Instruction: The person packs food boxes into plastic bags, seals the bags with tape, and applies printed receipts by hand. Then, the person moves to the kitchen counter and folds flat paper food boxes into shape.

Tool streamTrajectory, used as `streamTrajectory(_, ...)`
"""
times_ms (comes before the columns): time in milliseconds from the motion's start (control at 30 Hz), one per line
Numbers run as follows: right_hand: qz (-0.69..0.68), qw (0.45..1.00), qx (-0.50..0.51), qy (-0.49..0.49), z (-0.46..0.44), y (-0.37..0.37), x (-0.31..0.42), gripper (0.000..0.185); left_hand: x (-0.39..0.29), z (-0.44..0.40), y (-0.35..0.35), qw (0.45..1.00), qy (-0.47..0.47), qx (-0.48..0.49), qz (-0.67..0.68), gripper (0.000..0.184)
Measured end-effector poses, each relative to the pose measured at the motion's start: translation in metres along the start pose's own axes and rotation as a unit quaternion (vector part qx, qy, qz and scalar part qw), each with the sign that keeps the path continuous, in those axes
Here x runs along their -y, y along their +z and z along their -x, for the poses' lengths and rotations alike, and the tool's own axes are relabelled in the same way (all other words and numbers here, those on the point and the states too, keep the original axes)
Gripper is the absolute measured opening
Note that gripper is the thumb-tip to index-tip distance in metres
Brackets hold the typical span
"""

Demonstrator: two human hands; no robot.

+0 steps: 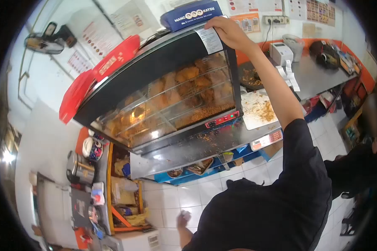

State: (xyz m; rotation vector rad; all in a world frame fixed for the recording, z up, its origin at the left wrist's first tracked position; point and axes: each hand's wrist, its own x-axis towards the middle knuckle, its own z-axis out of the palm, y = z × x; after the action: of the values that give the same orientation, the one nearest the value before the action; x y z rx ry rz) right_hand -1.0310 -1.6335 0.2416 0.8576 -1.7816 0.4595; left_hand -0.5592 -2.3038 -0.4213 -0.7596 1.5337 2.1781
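My right hand [228, 31] reaches up to the top edge of a black food warmer [155, 75]. Its fingers press the upper end of a printed paper receipt [211, 40], which hangs over the warmer's front. Behind the glass lie several pieces of fried food [188, 75] on wire racks. Low beside my body is my left hand [183, 224], its fingers closed around a small whitish thing [186, 215] too small to name.
A blue bag [190, 16] and a red bag [109, 62] lie on the warmer. On the steel counter are a crumb-covered white board [258, 109], a scale [266, 140] and a receipt printer [281, 53]. A rice cooker [81, 167] stands left; another person [355, 171] is at right.
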Motion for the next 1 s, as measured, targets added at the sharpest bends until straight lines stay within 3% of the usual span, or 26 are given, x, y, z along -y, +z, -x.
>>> streamTrajectory(33, 0.014, 1.0, 0.008, -0.012, 0.004, 0.009, -0.007, 0.027, -0.015, 0.053, 0.051, 0.997, 0.046, -0.004, 0.059, 0.043)
streamTrajectory(67, 0.032, 0.999, 0.005, 0.002, 0.008, 0.016, -0.009, 0.032, 0.004, 0.042, 0.043, 0.998, 0.057, 0.032, 0.02, 0.038)
streamTrajectory(167, 0.076, 0.997, 0.008, 0.026, 0.013, 0.02, -0.006, 0.036, 0.002, 0.041, 0.049, 0.996, -0.054, -0.06, -0.046, 0.04)
streamTrajectory(267, 0.103, 0.994, 0.013, 0.032, 0.016, 0.02, -0.005, 0.039, -0.043, 0.014, 0.028, 0.988, -0.078, -0.104, -0.086, 0.041)
streamTrajectory(400, 0.145, 0.986, 0.045, 0.067, 0.012, 0.02, 0.007, 0.038, -0.155, -0.04, -0.021, 0.974, 0.024, -0.181, -0.134, 0.044)
streamTrajectory(500, 0.161, 0.982, 0.058, 0.082, 0.011, 0.017, 0.016, 0.039, -0.311, -0.053, -0.048, 0.914, 0.229, -0.27, -0.197, 0.046)
streamTrajectory(567, 0.142, 0.988, 0.036, 0.058, 0.017, 0.018, 0.008, 0.04, -0.451, -0.026, -0.04, 0.822, 0.397, -0.32, -0.253, 0.047)
streamTrajectory(600, 0.221, 0.97, 0.027, 0.093, 0.011, 0.02, 0.022, 0.038, -0.524, 0.0, -0.023, 0.766, 0.477, -0.334, -0.272, 0.047)
streamTrajectory(667, 0.09, 0.971, -0.051, 0.214, -0.007, 0.022, 0.084, 0.041, -0.648, 0.064, 0.022, 0.662, 0.606, -0.336, -0.286, 0.049)
streamTrajectory(700, 0.042, 0.953, -0.128, 0.273, -0.012, 0.04, 0.117, 0.037, -0.703, 0.107, 0.091, 0.646, 0.618, -0.362, -0.262, 0.049)
streamTrajectory(733, 0.085, 0.96, -0.097, 0.248, -0.011, 0.051, 0.133, 0.031, -0.756, 0.122, 0.113, 0.586, 0.685, -0.325, -0.286, 0.048)
streamTrajectory(767, -0.058, 0.943, -0.065, 0.32, -0.018, 0.064, 0.167, 0.025, -0.813, 0.136, 0.139, 0.536, 0.735, -0.254, -0.328, 0.05)
streamTrajectory(833, -0.3, 0.875, 0.043, 0.376, -0.019, 0.099, 0.222, 0.024, -0.915, 0.144, 0.168, 0.51, 0.74, -0.128, -0.419, 0.052)
streamTrajectory(900, -0.391, 0.861, 0.184, 0.267, -0.046, 0.147, 0.263, 0.026, -1.007, 0.113, 0.17, 0.509, 0.671, -0.145, -0.52, 0.058)
streamTrajectory(1000, -0.5, 0.774, 0.268, 0.279, -0.111, 0.215, 0.33, 0.031, -1.058, 0.039, 0.175, 0.549, 0.546, -0.046, -0.631, 0.063)
